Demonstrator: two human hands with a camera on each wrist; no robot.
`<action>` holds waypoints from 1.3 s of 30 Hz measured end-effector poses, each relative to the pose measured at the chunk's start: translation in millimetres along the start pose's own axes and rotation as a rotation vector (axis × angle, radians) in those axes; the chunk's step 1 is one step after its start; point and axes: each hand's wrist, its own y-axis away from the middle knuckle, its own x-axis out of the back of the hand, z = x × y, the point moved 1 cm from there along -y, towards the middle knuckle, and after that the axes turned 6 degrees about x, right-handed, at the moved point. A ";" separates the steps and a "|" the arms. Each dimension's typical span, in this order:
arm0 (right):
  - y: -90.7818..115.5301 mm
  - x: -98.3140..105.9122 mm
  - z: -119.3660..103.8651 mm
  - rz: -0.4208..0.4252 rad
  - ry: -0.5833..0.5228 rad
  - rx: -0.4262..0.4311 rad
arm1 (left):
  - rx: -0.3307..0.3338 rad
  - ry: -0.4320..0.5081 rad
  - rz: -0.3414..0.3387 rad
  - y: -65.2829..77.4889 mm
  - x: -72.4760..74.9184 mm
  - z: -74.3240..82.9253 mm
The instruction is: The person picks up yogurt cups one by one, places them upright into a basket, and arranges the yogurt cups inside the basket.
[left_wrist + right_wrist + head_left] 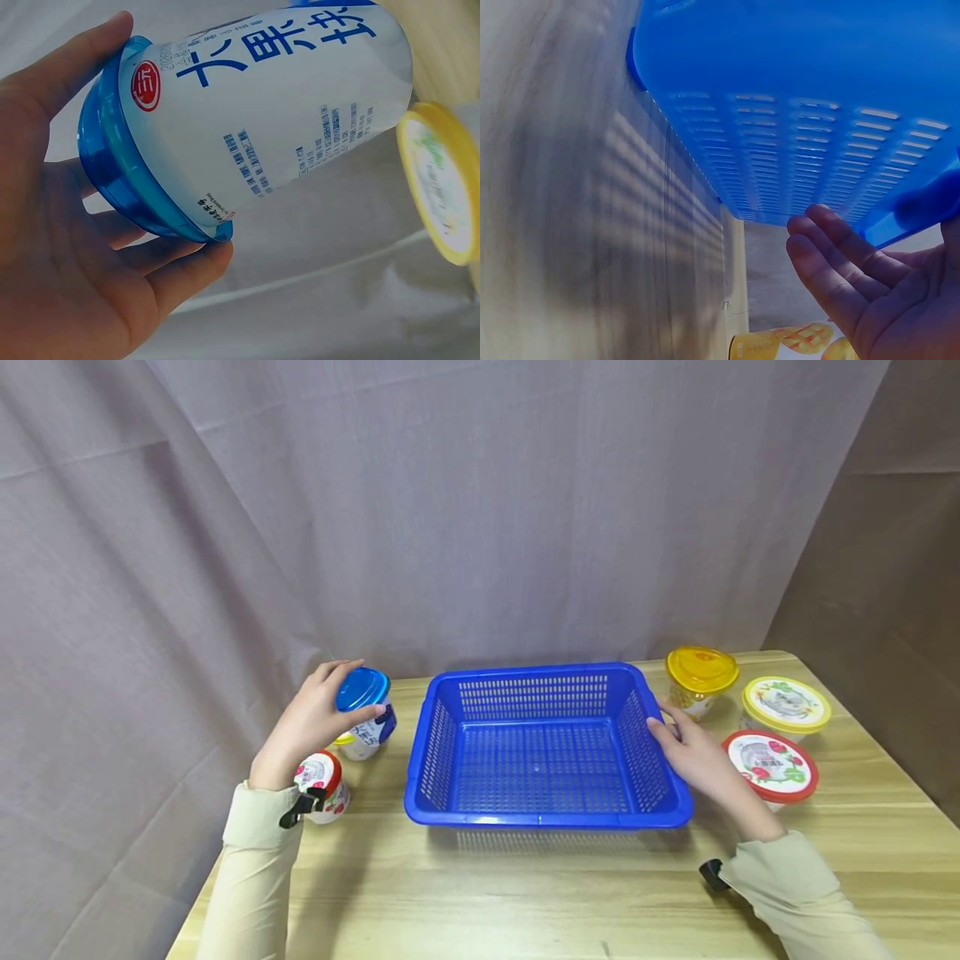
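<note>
My left hand grips a white cup by its blue lid, thumb on one side and fingers on the other. Blue Chinese lettering runs along this cup in the left wrist view. Whether its base touches the table is unclear. My right hand holds the right rim of a blue plastic basket, the thumb over the rim and the fingers along the outside of the perforated wall. Nothing lies inside the basket.
Near the left wrist stands a red-lidded cup; a yellow-lidded tub sits close to the gripped cup. Right of the basket are an amber-lidded cup, a yellow-lidded tub and a red-lidded tub. Grey cloth hangs behind the wooden table.
</note>
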 end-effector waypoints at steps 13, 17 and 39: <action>-0.7 -0.6 -0.5 0.019 0.024 -0.003 | -0.097 -0.014 -0.038 -52.3 3.9 54.9; 0.6 -1.3 -2.3 0.030 0.040 0.002 | -0.149 -0.028 -0.049 -66.4 -0.5 77.9; 0.3 -0.9 -3.5 0.031 -0.016 -0.016 | -0.393 -0.066 -0.116 -107.8 -44.8 202.1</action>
